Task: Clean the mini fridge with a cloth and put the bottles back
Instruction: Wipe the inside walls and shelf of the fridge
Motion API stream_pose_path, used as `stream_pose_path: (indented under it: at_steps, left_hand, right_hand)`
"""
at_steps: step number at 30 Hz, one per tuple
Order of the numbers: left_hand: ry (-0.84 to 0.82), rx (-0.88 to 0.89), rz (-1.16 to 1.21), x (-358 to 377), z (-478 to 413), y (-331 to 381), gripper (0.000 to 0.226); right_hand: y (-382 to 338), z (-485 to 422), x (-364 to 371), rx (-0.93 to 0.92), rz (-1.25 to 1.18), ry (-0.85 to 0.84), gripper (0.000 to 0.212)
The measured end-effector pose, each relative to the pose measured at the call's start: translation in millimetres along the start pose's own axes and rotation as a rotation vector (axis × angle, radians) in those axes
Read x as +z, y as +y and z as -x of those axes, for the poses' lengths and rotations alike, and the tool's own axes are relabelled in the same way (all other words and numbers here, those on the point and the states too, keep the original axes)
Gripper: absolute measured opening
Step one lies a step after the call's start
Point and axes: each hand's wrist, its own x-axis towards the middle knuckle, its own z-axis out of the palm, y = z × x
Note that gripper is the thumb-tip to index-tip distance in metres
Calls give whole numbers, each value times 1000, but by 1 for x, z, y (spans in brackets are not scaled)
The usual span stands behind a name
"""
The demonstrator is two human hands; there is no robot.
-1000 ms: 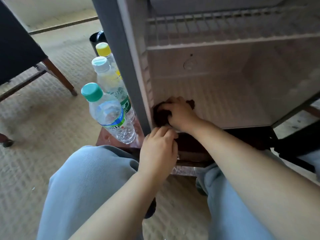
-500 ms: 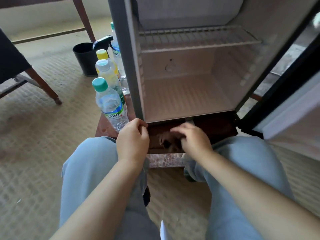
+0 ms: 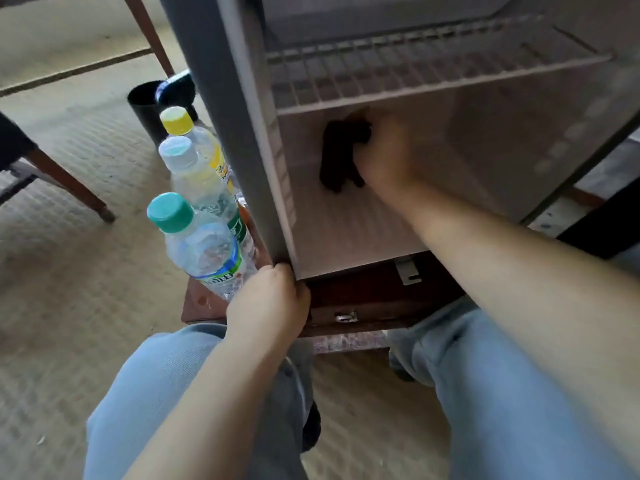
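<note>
The open mini fridge (image 3: 221,98) stands on a low dark wooden stand (image 3: 367,299). Inside, under the wire shelf (image 3: 433,64), my right hand (image 3: 384,150) grips a dark cloth (image 3: 337,157) against the back wall. My left hand (image 3: 268,303) holds the fridge's lower left front corner, fingers curled round the edge. Three plastic bottles stand left of the fridge: one with a green cap (image 3: 194,244), one with a pale blue cap (image 3: 194,174), one with a yellow cap (image 3: 183,126).
A black bin (image 3: 145,105) stands behind the bottles. A chair leg (image 3: 72,185) is at the left, a table leg (image 3: 149,32) at the top. My knees in light jeans (image 3: 166,386) flank the stand on woven matting. The fridge door (image 3: 599,223) hangs open at right.
My right hand carried the cloth from the stand in front of the fridge up to the back wall inside. My left hand stays at the fridge's lower left corner.
</note>
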Motion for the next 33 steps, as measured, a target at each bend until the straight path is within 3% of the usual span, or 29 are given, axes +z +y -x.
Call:
stream_pose_path:
  at_steps: [4, 6, 10, 17, 21, 24, 28, 30, 32, 33]
  left_hand:
    - [-12, 64, 28, -2, -8, -6, 25]
    - [-11, 65, 51, -3, -7, -5, 27]
    - [-6, 67, 93, -7, -9, -2, 30]
    - [-26, 10, 98, -5, -6, 4, 29]
    - [-20, -40, 95, -4, -3, 11, 22]
    - [-39, -32, 75, -4, 4, 14, 20]
    - [-100, -50, 86, -3, 16, 17, 30]
    - [-118, -64, 91, -3, 24, 18, 33]
    - [-133, -70, 79, -2, 28, 19, 36]
    - [-136, -66, 73, -2, 29, 19, 37]
  right_hand:
    - [-1, -29, 60, -33, 86, -70, 28]
    - [4, -20, 94, -16, 103, -174, 29]
    - [11, 5, 123, 22, 48, -224, 29]
    - [7, 3, 96, -50, 123, -457, 28]
    - [10, 53, 66, -18, 110, -592, 21]
    - [9, 100, 22, -79, 85, -685, 28]
    - [15, 137, -32, -196, 192, -989, 40]
    - [21, 132, -49, -118, 153, -860, 39]
    - [23, 127, -56, -26, 52, -465, 34]
    - [20, 129, -57, -18, 17, -354, 35]
